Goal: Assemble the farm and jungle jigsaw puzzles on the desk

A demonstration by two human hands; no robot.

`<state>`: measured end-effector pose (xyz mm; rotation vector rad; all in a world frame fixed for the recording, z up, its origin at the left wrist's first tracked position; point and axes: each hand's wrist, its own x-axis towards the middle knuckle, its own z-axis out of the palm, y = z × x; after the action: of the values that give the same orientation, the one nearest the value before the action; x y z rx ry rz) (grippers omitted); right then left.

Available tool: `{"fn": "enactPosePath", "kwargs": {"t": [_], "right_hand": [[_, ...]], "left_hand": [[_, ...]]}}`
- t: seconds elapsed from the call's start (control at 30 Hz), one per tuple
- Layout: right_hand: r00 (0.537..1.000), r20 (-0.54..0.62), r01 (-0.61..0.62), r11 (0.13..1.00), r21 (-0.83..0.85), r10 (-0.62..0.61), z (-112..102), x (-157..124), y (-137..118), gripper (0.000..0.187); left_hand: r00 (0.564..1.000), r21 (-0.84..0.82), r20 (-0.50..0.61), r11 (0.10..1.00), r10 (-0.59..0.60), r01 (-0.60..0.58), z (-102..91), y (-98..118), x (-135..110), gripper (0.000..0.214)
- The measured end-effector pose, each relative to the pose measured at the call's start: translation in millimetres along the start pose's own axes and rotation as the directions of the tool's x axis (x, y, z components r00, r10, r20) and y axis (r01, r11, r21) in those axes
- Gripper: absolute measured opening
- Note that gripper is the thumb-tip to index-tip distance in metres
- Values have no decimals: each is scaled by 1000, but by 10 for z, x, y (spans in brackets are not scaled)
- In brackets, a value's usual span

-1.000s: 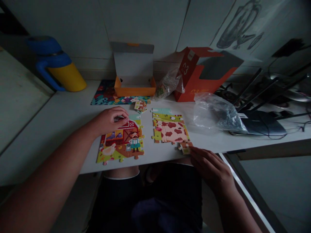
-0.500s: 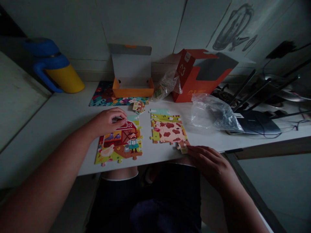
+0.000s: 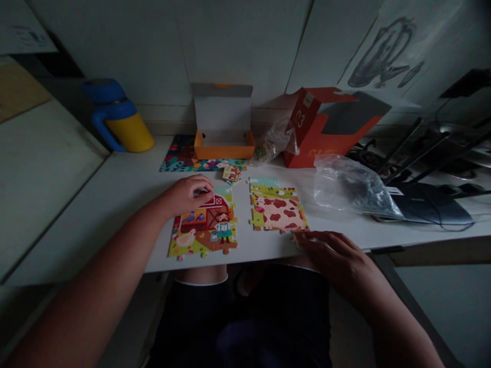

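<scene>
My right hand (image 3: pixel 339 255) lies at the lower right corner of the cow puzzle section (image 3: pixel 278 209), its fingertips pressed on a small puzzle piece (image 3: pixel 294 239) there. Those fingers partly cover the piece, so I cannot tell whether it is fully joined. On the left, my left hand (image 3: pixel 190 197) rests over the upper left part of the barn puzzle section (image 3: pixel 207 227), loosely curved with a gap between thumb and fingers. Nothing shows in it. The barn section pictures a farmer and a hen. Between the sections and farther back sits a small pile of loose puzzle pieces (image 3: pixel 231 174).
Behind the puzzles stand an open orange box (image 3: pixel 224 152) on a colourful card (image 3: pixel 180 158), a clear bag (image 3: pixel 272 143) and a larger orange box (image 3: pixel 326 138). A plastic bag (image 3: pixel 349 186) and a black router (image 3: pixel 429 204) lie right. A blue-yellow jug (image 3: pixel 132 130) stands left.
The view has shifted, so everything sits farther right in the picture. My right fingers now cover more of the puzzle piece at the cow section's corner. My left hand stays over the barn section.
</scene>
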<state>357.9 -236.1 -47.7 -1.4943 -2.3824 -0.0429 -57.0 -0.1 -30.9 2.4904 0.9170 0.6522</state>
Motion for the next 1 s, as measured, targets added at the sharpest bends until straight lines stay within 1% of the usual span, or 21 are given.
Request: {"fn": "enactPosePath", "kwargs": {"t": [0.1,0.2,0.27,0.37,0.47,0.53,0.57,0.67,0.77,0.9,1.0], "right_hand": [[1000,-25,10,1000,11,-10,39,4,47,49],[999,-50,20,1000,14,-19,76,10,77,48],[998,-63,23,1000,21,-22,96,14,81,49],[996,-91,24,999,39,-20,109,23,68,50],[989,-149,24,998,53,-16,108,34,49,49],[985,-169,31,998,60,-20,112,32,46,48],[985,-171,33,997,65,-22,119,27,47,48],[985,-172,18,996,86,-3,166,-9,61,46],[982,-189,-2,993,115,23,231,-57,77,44],[979,-202,-11,991,136,39,274,-90,85,41],[976,-212,-19,990,141,49,268,-89,84,40]], "left_hand": [[1000,-18,0,1000,-11,11,9,0,-6,24],[996,-14,-18,997,-82,82,16,-3,20,21],[991,26,-30,991,-132,133,13,-4,81,21],[990,114,-12,983,-143,144,-1,-3,258,27],[990,178,28,975,-141,134,-18,-17,497,41],[982,195,69,967,-178,162,-30,-41,652,53],[975,193,94,965,-201,180,-35,-58,720,55],[956,158,165,964,-241,216,-41,-110,864,46],[954,99,171,967,-248,234,-34,-146,921,35],[950,39,193,969,-246,243,-25,-150,931,37],[947,58,190,966,-260,253,-28,-127,939,39]]}}
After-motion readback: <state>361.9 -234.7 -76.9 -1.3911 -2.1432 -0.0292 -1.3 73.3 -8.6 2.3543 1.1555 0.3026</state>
